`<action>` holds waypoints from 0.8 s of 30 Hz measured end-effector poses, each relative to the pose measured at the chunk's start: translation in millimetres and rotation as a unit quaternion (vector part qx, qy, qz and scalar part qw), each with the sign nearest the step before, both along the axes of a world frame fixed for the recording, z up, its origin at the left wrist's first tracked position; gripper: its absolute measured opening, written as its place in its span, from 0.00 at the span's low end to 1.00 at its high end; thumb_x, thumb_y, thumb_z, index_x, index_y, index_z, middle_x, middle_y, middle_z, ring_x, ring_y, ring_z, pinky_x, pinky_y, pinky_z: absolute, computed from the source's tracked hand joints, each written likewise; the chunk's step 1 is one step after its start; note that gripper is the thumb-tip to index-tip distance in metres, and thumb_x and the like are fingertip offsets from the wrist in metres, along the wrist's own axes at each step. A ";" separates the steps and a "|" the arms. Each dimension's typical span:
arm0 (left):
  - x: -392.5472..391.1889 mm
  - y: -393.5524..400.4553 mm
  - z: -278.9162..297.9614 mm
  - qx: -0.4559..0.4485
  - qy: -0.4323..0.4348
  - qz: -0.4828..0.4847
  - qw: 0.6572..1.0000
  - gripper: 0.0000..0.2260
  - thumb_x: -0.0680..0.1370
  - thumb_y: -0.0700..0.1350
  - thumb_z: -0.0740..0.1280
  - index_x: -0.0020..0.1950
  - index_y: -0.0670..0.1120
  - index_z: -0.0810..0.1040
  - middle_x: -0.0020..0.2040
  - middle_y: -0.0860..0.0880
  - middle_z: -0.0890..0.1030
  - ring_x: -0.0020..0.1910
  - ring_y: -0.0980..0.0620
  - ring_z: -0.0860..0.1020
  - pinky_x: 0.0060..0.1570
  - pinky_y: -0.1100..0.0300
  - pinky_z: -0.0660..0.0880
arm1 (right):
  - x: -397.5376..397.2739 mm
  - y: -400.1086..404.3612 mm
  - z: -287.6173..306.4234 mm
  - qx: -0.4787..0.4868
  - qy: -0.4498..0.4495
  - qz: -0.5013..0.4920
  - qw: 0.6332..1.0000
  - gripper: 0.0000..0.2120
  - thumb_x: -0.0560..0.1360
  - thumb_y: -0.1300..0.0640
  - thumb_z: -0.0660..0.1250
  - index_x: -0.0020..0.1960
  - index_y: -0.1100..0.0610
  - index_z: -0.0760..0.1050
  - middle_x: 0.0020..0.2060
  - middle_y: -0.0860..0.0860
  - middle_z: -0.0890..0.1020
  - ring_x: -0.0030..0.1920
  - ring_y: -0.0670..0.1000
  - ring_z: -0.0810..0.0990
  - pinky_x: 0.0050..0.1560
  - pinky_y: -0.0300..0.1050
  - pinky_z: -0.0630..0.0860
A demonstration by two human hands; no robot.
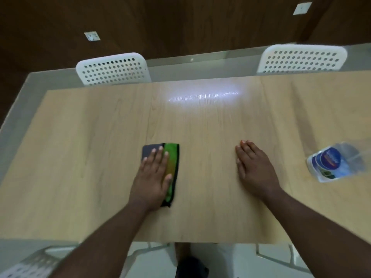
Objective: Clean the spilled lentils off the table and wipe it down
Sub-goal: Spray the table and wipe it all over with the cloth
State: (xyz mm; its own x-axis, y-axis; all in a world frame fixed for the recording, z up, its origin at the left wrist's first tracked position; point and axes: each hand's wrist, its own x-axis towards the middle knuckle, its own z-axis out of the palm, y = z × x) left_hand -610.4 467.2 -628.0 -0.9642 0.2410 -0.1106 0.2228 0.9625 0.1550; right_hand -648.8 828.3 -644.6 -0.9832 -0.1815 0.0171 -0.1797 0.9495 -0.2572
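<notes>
head view: left hand [153, 175] is pressing flat on the soft, light cloth [170, 169] at frame centre; right hand [254, 169] is resting released on the tabletop [200, 121].

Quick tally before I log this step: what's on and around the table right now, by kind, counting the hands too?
Hands: 2, left hand flat on the cloth, right hand flat on the table
Folded green and grey cloth: 1
Clear plastic container: 1
White perforated chairs: 3
Lentils: 0 visible
Total: 7
</notes>
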 end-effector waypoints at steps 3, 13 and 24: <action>-48.1 12.6 -7.0 -0.018 0.014 0.074 0.997 0.32 0.85 0.59 0.44 0.87 0.44 0.50 0.87 0.44 0.46 0.86 0.45 0.45 0.83 0.43 0.50 | 13.1 6.9 -6.5 -0.002 0.010 0.007 1.000 0.29 0.85 0.46 0.48 0.82 0.56 0.64 0.82 0.53 0.64 0.84 0.54 0.58 0.81 0.56 0.60; -3.4 188.9 -9.3 0.015 0.027 -0.032 0.999 0.31 0.87 0.58 0.46 0.87 0.45 0.44 0.86 0.44 0.40 0.85 0.44 0.38 0.83 0.43 0.45 | 13.7 10.9 -11.7 -0.063 0.035 -0.025 0.997 0.27 0.85 0.49 0.52 0.80 0.59 0.68 0.80 0.55 0.69 0.81 0.54 0.63 0.82 0.52 0.59; -26.7 109.9 -10.1 -0.006 0.023 0.012 1.000 0.32 0.86 0.58 0.46 0.87 0.46 0.47 0.87 0.45 0.44 0.86 0.46 0.42 0.83 0.44 0.48 | 14.9 17.9 -5.1 -0.055 0.035 -0.026 0.997 0.28 0.82 0.48 0.53 0.75 0.61 0.75 0.74 0.57 0.76 0.78 0.56 0.69 0.79 0.52 0.64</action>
State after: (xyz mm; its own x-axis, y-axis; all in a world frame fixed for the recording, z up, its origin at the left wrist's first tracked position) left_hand -637.0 577.1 -638.1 -0.9739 0.2163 -0.0685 0.2059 0.9694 0.1339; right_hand -633.9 846.2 -649.7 -0.9870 -0.1230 0.1034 -0.1519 0.9245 -0.3497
